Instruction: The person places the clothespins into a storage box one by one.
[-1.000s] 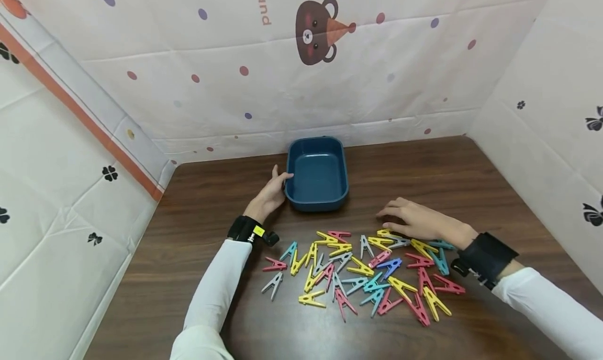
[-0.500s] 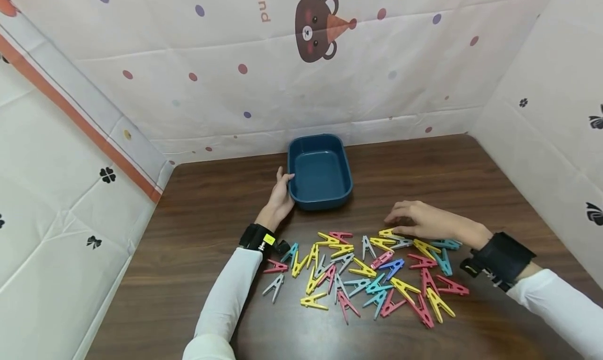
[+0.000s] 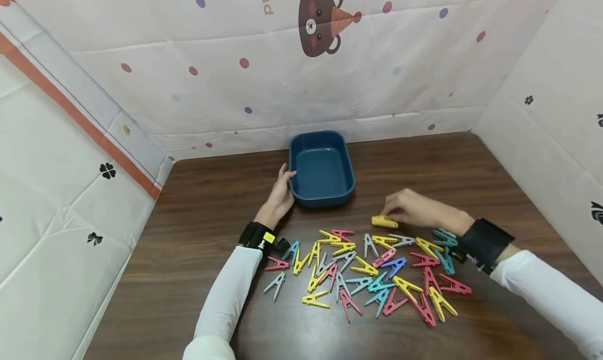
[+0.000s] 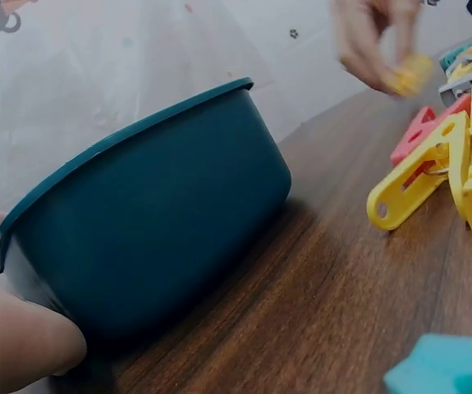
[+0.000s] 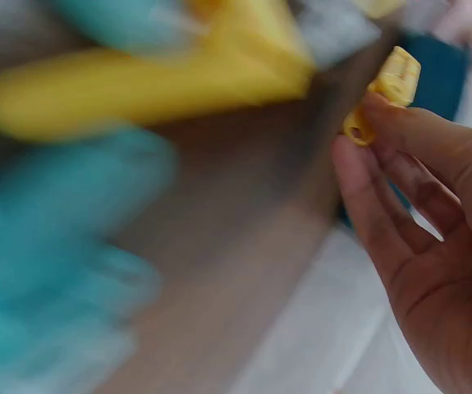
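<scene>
Head: left hand (image 3: 279, 195) grips blue box (image 3: 322, 171) at side and rim, probably steadying it on table (image 3: 212, 203); right hand (image 3: 414, 208) pinches yellow peg (image 3: 384, 222) just beyond scattered pegs (image 3: 370, 270).

Left wrist: fingers at rim and low wall, seemingly bracing both.

Right wrist: fingertips narrow on peg's end, other end jutting free.
</scene>
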Demonstrator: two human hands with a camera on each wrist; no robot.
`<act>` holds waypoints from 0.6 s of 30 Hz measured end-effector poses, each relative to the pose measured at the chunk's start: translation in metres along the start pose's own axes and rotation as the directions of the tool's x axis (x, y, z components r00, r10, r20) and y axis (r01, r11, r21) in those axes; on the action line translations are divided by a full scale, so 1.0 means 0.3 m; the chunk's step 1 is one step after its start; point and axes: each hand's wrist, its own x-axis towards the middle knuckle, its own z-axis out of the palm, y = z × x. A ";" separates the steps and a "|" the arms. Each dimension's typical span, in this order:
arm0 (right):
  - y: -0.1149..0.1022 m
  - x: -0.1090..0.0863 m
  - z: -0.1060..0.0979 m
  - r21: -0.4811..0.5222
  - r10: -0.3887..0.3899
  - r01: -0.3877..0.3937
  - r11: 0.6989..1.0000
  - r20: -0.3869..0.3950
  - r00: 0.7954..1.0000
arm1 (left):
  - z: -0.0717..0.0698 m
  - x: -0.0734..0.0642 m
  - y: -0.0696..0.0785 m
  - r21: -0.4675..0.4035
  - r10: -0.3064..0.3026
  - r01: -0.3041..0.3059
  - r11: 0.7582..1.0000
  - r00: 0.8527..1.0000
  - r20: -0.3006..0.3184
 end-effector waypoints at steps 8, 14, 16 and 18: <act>0.024 0.350 -0.303 -0.124 0.130 -0.158 0.980 -0.206 0.970 | -0.009 0.004 0.018 0.020 0.021 -0.021 1.000 1.000 0.004; 0.046 0.678 -0.315 -0.089 0.372 -0.393 0.915 -0.187 0.909 | -0.017 -0.002 0.007 0.031 0.006 -0.006 0.999 1.000 -0.014; 0.073 0.746 -0.264 -0.107 0.468 -0.491 0.865 -0.181 0.865 | -0.014 -0.004 0.000 0.035 0.005 -0.005 0.999 1.000 -0.004; 0.095 0.790 -0.198 -0.114 0.557 -0.577 0.809 -0.165 0.814 | -0.012 -0.006 -0.007 0.034 0.006 -0.007 0.999 1.000 0.008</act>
